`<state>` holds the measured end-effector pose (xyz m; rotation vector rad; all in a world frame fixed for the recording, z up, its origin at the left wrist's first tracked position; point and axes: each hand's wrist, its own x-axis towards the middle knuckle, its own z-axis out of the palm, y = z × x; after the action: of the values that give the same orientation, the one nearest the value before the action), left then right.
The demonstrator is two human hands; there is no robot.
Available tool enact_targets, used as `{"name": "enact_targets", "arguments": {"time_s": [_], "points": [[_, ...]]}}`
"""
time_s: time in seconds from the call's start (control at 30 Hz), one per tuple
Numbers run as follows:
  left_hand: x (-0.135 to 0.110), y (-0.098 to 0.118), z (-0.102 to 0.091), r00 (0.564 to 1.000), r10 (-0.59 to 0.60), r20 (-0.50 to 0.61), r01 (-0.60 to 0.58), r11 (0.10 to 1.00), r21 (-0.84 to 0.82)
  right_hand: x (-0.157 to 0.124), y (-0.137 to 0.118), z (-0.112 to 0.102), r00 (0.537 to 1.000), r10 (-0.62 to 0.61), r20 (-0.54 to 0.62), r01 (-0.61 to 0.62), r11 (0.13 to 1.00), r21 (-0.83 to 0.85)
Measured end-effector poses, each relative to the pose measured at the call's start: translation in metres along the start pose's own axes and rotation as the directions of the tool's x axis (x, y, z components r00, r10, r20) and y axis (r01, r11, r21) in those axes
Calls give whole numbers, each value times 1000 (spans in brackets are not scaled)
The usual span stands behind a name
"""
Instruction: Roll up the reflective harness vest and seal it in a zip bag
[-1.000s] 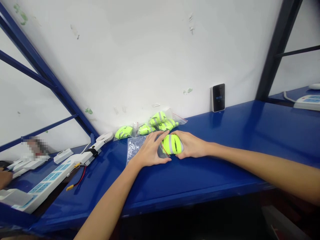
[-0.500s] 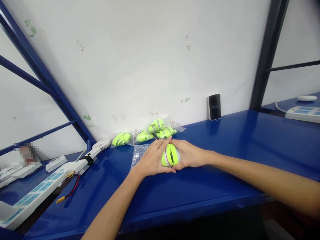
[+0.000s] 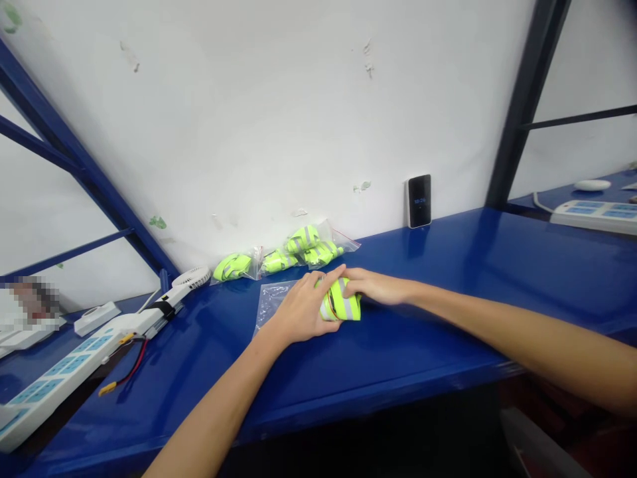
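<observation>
A rolled-up fluorescent yellow reflective strap (image 3: 350,307) with silver-grey bands sits between my hands, just above or on the blue table. My left hand (image 3: 304,307) is wrapped round its left side, with the thumb underneath. The fingers of my right hand (image 3: 372,285) grip the roll's upper right side, and a flap of the strap hangs loose below them. Flat on the table, partly under my left hand, lies a clear plastic bag (image 3: 271,302). Behind it, several similar yellow straps (image 3: 303,239) in clear zip bags rest against the wall.
A black-screened device (image 3: 419,200) stands upright by the wall. To the left are a white power strip (image 3: 64,372), a small white fan (image 3: 192,277) and a red-black cable (image 3: 134,365) with yellow connectors. The blue table's front edge (image 3: 378,405) runs below my arms.
My right hand has shifted from cupping the roll's side to gripping its top right. The roll has turned and loosened, showing a flap. The camera view has moved slightly.
</observation>
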<state>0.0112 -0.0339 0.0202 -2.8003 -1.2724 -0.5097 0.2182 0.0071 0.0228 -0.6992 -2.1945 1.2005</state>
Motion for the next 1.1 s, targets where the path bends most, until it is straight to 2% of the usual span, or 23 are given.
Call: {"name": "enact_targets", "arguments": {"time_s": [0.07,0.17,0.27,0.4,0.5,0.63,0.77,0.83,0.9,1.0,1.1], "points": [[2,-2,5,999,7,-37,-8,1000,-5,0,1,-3,999,31,-42,-25,991,135],[4,0,9,996,29,-87,-27,999,16,1,4,-2,999,24,-43,-7,930,368],[6,10,10,991,33,-127,-19,994,109,3,9,3,1000,9,-30,7,875,485],[10,16,13,989,56,-140,-31,984,177,3,15,10,995,31,-91,20,860,510],[11,8,15,987,77,-140,-58,989,134,1,12,17,989,57,-134,20,856,517],[12,-4,15,992,55,-112,-50,998,48,1,7,24,980,155,-127,-57,823,565],[9,-10,14,988,-24,-154,16,998,-53,5,10,20,929,236,-285,-1,772,636],[7,-11,14,978,-18,-206,2,997,-77,6,12,16,904,236,-357,32,796,605],[5,-12,15,971,36,-234,-51,997,-59,7,14,14,899,208,-385,22,857,515],[2,-11,16,955,144,-260,-151,989,-8,7,16,13,937,154,-312,9,886,464],[1,-10,17,915,235,-328,-243,970,16,5,16,13,991,96,-93,-23,809,587]]}}
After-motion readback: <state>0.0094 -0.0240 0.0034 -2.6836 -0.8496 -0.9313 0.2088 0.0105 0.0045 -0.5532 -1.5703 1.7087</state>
